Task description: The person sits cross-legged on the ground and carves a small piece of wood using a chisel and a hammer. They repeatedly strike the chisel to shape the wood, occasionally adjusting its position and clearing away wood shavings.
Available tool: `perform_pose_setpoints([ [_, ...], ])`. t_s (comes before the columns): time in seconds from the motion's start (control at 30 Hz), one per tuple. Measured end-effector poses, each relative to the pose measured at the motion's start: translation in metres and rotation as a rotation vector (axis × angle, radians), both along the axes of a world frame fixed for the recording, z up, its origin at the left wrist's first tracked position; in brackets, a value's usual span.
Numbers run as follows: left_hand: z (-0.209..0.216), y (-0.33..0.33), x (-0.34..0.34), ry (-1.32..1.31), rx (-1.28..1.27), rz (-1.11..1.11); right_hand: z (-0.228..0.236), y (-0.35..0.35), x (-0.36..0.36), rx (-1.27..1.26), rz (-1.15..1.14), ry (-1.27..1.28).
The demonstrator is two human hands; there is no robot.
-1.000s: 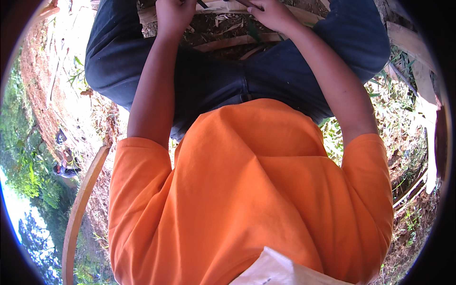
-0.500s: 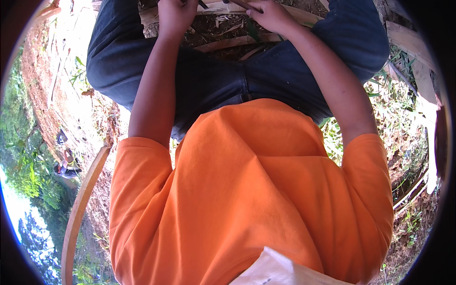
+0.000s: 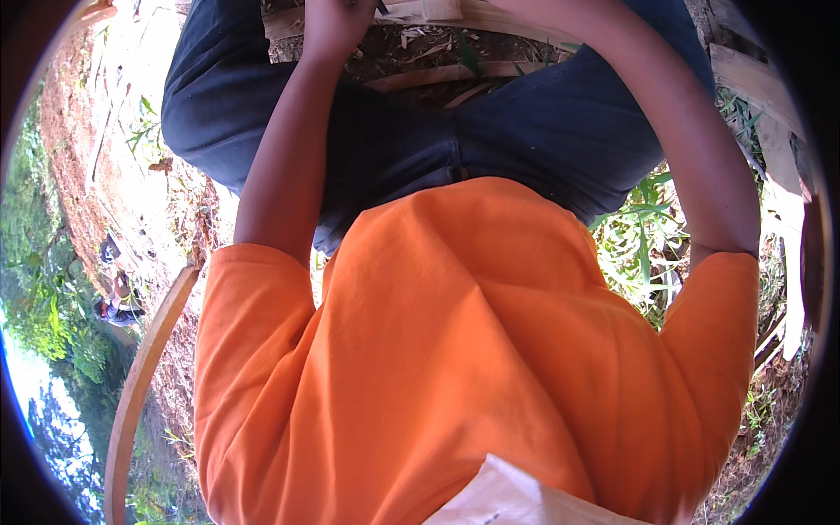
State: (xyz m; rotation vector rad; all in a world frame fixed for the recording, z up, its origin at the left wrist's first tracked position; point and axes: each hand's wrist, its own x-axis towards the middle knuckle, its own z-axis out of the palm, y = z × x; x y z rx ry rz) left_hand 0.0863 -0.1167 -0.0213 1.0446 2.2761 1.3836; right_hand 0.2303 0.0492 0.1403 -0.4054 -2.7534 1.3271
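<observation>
My left hand (image 3: 341, 22) is at the top edge, beyond my left thigh, with its fingers curled and partly cut off. A thin dark piece (image 3: 381, 8) shows beside those fingers; what it belongs to is out of view. My right hand (image 3: 547, 7) is further right along the same edge, its fingers cut off, so any grip there is hidden. Between the hands lies a pale wooden strip (image 3: 402, 14) with a short upright wooden piece (image 3: 442, 9) against it. Nearer my lap is another wooden strip (image 3: 455, 75).
Dark soil with wood chips (image 3: 420, 44) lies between my legs. Wooden boards (image 3: 757, 83) stand to my right above grass. A long brown wooden beam (image 3: 144, 385) is at my left. Further left, a person (image 3: 121, 306) is low on the reddish ground near green trees.
My right hand, earlier closed on a brown wooden tool handle, has moved up to the top edge, its elbow swinging outward. The handle has left view. My left hand shifted slightly right.
</observation>
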Motion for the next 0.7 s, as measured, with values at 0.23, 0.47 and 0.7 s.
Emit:
perform_pose_setpoints([
  [0.23,0.001,-0.003,-0.001,-0.025,-0.009,0.012,0.001,-0.001,-0.001,0.037,0.010,-0.001],
  [0.47,-0.002,-0.007,-0.004,-0.035,-0.005,-0.005,-0.012,-0.004,-0.004,-0.078,-0.017,0.057],
  [0.7,-0.002,-0.007,-0.003,-0.015,0.011,-0.015,0.002,-0.006,-0.009,0.000,-0.041,0.102],
])
